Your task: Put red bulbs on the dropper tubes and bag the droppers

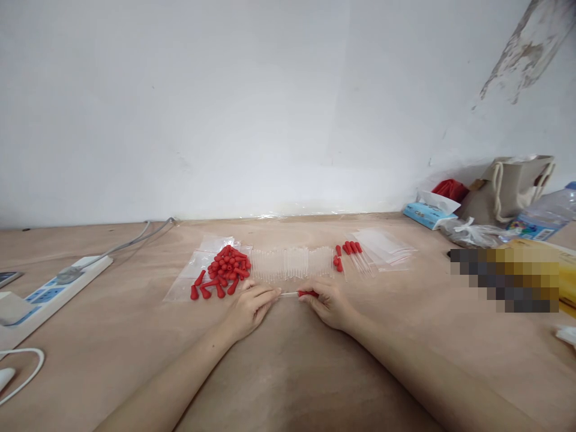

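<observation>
Indoor workspace, kind unclear | wood-look tabletop (112, 324) | power strip (49, 295) | peeling wall (288, 108)

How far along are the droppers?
Looks done: a few red-capped droppers, right of the row. In hand: left hand on a clear tube, right hand on the red bulb at its end; seating unclear. Remaining: row of bare tubes, pile of loose bulbs. Probably early.

Red bulbs (228, 262), matt and rubbery; tubes (291, 264), clear, smooth and glossy; bags (186, 274), thin transparent plastic with a sheen; surface (288, 360), smooth, wood-toned; power strip (54, 294), smooth white plastic; drawstring bag (517, 186), matt cloth.
</observation>
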`<state>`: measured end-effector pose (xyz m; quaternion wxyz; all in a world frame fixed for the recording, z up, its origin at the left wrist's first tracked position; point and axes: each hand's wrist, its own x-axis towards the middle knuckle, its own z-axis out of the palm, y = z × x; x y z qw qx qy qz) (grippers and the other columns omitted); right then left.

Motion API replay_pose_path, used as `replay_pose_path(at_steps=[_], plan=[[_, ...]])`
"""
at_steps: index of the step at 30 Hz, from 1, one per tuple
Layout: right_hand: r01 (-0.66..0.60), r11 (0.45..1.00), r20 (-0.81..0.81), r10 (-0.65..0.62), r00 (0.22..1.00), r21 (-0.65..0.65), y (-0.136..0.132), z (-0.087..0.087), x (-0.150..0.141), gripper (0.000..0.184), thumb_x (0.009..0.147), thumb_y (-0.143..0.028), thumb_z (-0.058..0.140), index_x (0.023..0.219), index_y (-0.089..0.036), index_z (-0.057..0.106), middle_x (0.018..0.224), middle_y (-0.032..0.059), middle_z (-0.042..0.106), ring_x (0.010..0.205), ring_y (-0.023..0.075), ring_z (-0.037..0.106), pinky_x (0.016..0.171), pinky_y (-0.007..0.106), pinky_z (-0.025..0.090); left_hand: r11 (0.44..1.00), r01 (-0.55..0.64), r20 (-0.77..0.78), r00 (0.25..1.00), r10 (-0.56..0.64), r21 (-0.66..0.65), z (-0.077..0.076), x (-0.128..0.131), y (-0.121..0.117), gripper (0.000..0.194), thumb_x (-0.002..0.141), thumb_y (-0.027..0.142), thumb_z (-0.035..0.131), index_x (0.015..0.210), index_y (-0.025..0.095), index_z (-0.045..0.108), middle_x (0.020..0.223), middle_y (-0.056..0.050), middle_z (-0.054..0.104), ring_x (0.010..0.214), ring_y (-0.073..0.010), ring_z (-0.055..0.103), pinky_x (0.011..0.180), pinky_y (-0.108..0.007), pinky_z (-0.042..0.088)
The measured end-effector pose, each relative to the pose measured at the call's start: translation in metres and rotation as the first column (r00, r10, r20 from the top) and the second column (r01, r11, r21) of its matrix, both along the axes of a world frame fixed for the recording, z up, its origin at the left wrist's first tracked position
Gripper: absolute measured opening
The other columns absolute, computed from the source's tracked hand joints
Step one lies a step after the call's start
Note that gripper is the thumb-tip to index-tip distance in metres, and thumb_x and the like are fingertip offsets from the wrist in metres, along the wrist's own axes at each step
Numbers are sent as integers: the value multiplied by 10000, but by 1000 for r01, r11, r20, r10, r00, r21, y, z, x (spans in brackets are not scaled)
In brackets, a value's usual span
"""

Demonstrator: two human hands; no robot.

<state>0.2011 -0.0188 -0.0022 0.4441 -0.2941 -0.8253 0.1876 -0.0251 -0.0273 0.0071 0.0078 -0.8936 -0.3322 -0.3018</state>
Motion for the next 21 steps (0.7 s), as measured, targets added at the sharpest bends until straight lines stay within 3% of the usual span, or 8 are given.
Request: replay_pose_path(at_steps=[4,12,21], plan=[[-14,997,15,13,1000,78,0,-2,2,135,832,-218,463,844,-182,592,747,32,624,702,121,547,636,230,436,999,35,-5,999,-35,14,1,0,-2,243,859,130,431,1058,204,550,977,-31,658,853,-130,593,758,-301,348],[-39,966,218,-18,976,256,4,-6,5,145,845,-212,437,888,-172,569,791,49,617,727,137,524,665,252,411,999,9,-53,999,-7,35,2,4,-4,246,868,144,390,1023,201,573,922,-43,672,785,-145,607,678,-297,351],[-2,919,308,-130,942,395,5,-2,3,157,855,-231,429,821,-155,563,696,18,614,632,115,520,626,286,277,999,15,-42,999,-13,50,-1,10,-7,239,868,140,369,995,174,568,872,-54,671,750,-151,603,669,-292,378]])
